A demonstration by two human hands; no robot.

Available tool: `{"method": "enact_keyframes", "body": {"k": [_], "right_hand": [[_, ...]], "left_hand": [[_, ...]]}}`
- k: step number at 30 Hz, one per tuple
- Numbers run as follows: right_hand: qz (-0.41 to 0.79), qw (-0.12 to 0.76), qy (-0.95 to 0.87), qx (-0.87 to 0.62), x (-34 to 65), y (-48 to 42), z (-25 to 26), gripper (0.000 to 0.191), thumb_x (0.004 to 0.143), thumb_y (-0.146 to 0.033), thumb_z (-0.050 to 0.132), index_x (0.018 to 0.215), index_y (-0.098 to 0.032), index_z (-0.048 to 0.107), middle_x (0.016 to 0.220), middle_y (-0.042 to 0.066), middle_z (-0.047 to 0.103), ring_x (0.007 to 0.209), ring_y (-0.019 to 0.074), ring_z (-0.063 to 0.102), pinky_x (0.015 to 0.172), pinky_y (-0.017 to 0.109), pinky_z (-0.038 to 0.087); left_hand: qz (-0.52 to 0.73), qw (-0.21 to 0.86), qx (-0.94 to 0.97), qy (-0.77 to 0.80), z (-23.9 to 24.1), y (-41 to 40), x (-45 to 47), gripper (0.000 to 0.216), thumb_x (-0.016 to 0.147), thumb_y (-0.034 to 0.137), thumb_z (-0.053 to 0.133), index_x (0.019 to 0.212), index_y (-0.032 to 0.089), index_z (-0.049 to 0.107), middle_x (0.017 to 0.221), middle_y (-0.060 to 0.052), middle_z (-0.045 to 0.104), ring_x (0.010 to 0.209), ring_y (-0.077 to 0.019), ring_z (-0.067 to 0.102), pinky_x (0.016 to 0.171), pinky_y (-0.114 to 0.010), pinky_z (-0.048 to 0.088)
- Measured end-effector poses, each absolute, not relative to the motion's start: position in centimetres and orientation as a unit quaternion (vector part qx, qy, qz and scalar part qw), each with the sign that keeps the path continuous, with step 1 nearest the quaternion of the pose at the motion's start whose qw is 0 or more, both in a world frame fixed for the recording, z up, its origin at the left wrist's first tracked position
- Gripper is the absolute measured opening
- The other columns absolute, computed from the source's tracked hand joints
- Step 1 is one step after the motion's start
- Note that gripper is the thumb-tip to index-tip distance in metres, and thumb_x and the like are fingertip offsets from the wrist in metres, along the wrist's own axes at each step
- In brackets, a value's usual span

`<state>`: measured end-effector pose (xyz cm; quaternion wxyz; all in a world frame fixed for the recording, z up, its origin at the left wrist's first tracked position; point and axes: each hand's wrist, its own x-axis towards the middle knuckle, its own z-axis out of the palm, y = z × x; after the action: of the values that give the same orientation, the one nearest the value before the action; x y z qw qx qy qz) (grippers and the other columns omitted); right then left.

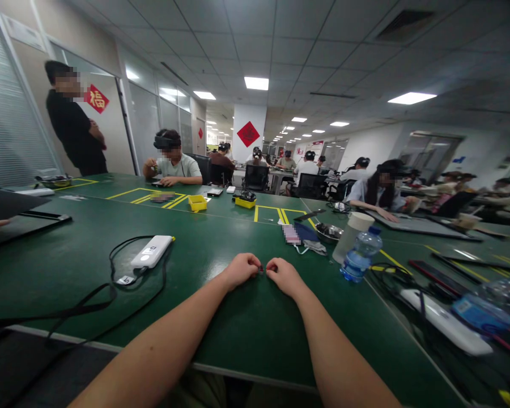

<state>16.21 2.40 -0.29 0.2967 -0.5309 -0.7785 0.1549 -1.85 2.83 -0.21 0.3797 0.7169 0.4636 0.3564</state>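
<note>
"Desk point(255, 340) first: what's past its near edge?"

"Left hand point(243, 266) and right hand point(283, 276), fingertips curled into facing pinches. A small dark piece point(261, 270) sits between them; which hand grips it, if either, I can't tell."

"How should something that small be handled?"

"Lightly, I'd say: hands low, wrists steady, fingertips squared so the piece can be seen and doesn't slip."

"And room?"

"More to the left, as far as the white power bank point(153, 253). On the right, the water bottle point(359, 259) stands nearer, the frosted cup point(348, 239) just behind it. Farther ahead, a yellow tray point(198, 207)."
</note>
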Motion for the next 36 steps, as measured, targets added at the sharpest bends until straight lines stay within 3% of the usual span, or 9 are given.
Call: {"method": "enact_keyframes", "body": {"k": [7, 11, 15, 19, 22, 27, 31, 36], "right_hand": [[0.293, 0.387, -0.710, -0.510, 16.1, 2.7, -0.2, 0.014, 0.069, -0.024, 0.054, 0.081, -0.017, 0.058, 0.064, -0.001, 0.060, 0.049, 0.0107, 0.055, 0.050, 0.022, 0.042], [0.308, 0.423, -0.680, -0.514, 16.3, 2.8, -0.1, 0.016, 0.068, -0.023, 0.054, 0.081, -0.016, 0.060, 0.063, -0.001, 0.061, 0.048, 0.0104, 0.056, 0.049, 0.022, 0.043], [0.376, 0.478, -0.618, -0.498, 16.5, 2.7, -0.1, 0.017, 0.066, -0.024, 0.058, 0.080, -0.015, 0.059, 0.065, 0.001, 0.063, 0.059, 0.0141, 0.062, 0.055, 0.023, 0.046], [0.434, 0.510, -0.574, -0.471, 16.3, 2.5, 0.0, 0.020, 0.063, -0.025, 0.063, 0.079, -0.015, 0.058, 0.077, 0.005, 0.067, 0.062, 0.0138, 0.063, 0.055, 0.023, 0.046], [0.451, 0.511, -0.572, -0.456, 16.0, 2.1, 0.4, 0.021, 0.062, -0.024, 0.064, 0.081, -0.014, 0.059, 0.079, 0.006, 0.067, 0.060, 0.0123, 0.062, 0.055, 0.022, 0.046], [0.495, 0.502, -0.548, -0.450, 15.7, 1.6, 1.0, 0.017, 0.066, -0.026, 0.063, 0.078, -0.014, 0.059, 0.074, 0.005, 0.067, 0.070, 0.0154, 0.065, 0.064, 0.025, 0.049], [0.494, 0.495, -0.552, -0.454, 15.8, 1.7, 0.7, 0.020, 0.063, -0.023, 0.065, 0.079, -0.014, 0.059, 0.073, 0.005, 0.067, 0.068, 0.0148, 0.065, 0.062, 0.025, 0.049], [0.500, 0.496, -0.560, -0.436, 15.8, 1.8, 0.5, 0.025, 0.060, -0.017, 0.064, 0.084, -0.014, 0.059, 0.082, 0.007, 0.068, 0.075, 0.0162, 0.066, 0.066, 0.025, 0.050]], "left_hand": [[0.300, 0.141, 0.824, 0.460, 0.1, 2.3, -1.1, 0.036, 0.073, 0.025, 0.058, 0.109, 0.020, 0.060, 0.099, -0.007, 0.058, 0.089, -0.0180, 0.056, 0.082, -0.028, 0.042], [0.249, 0.107, 0.862, 0.428, 0.2, 1.9, -0.5, 0.022, 0.076, 0.021, 0.054, 0.094, 0.020, 0.066, 0.093, -0.006, 0.059, 0.087, -0.0191, 0.056, 0.082, -0.029, 0.042], [0.307, 0.190, 0.823, 0.439, 0.5, 2.0, -0.7, 0.019, 0.077, 0.020, 0.053, 0.091, 0.018, 0.065, 0.084, -0.005, 0.062, 0.079, -0.0167, 0.058, 0.076, -0.027, 0.044], [0.399, 0.409, 0.715, 0.403, 0.6, 2.1, -1.1, 0.032, 0.079, 0.025, 0.052, 0.109, 0.015, 0.056, 0.077, -0.003, 0.061, 0.061, -0.0122, 0.057, 0.060, -0.025, 0.047], [0.435, 0.517, 0.641, 0.364, 0.7, 2.1, -1.1, 0.032, 0.078, 0.024, 0.054, 0.108, 0.012, 0.055, 0.080, -0.004, 0.061, 0.060, -0.0100, 0.057, 0.060, -0.024, 0.047], [0.438, 0.529, 0.646, 0.333, 0.5, 2.1, -1.2, 0.028, 0.070, 0.014, 0.058, 0.097, 0.012, 0.062, 0.083, -0.004, 0.063, 0.062, -0.0081, 0.055, 0.061, -0.021, 0.044], [0.410, 0.535, 0.645, 0.360, 0.1, 2.3, -1.5, 0.026, 0.067, 0.011, 0.057, 0.092, 0.011, 0.064, 0.073, -0.002, 0.063, 0.058, -0.0081, 0.053, 0.056, -0.019, 0.040], [0.436, 0.560, 0.607, 0.359, 0.1, 2.2, -1.1, 0.022, 0.068, 0.010, 0.058, 0.090, 0.012, 0.059, 0.071, -0.001, 0.061, 0.057, -0.0075, 0.055, 0.056, -0.019, 0.044]]}}
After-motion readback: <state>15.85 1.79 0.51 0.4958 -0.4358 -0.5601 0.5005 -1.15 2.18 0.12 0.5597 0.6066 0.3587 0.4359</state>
